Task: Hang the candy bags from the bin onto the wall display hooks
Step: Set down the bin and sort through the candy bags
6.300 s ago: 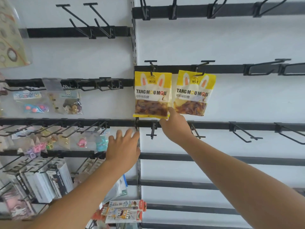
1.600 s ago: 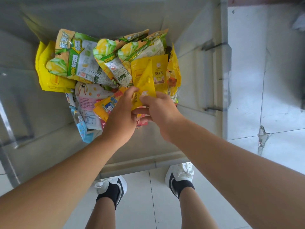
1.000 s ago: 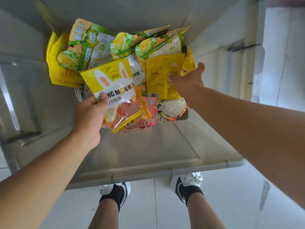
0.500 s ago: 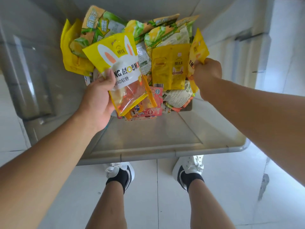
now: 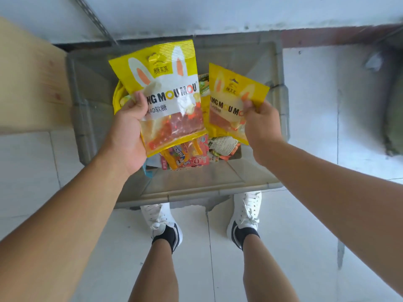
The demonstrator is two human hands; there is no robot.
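1. White shoes (image 5: 245, 211) stand on the tile floor (image 5: 305, 214) at 6 o'clock, toes at the bin's near rim.
2. Left hand (image 5: 128, 131) grips a yellow bag (image 5: 168, 94) by its left edge, thumb on the front.
3. Right hand (image 5: 260, 122) pinches a second bag (image 5: 226, 101) at its right edge.
4. Both bags are held above the grey bin (image 5: 196, 184); more packets (image 5: 187, 155) lie inside.
5. A wooden board (image 5: 28, 83) sits at 9 o'clock, the wall (image 5: 218, 14) at 12.

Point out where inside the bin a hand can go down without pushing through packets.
The near part of the grey bin's floor is bare, bordered by the near rim and the pile of snack packets. The far half is crowded with packets. The left hand and right hand each hold a yellow candy bag above that pile.
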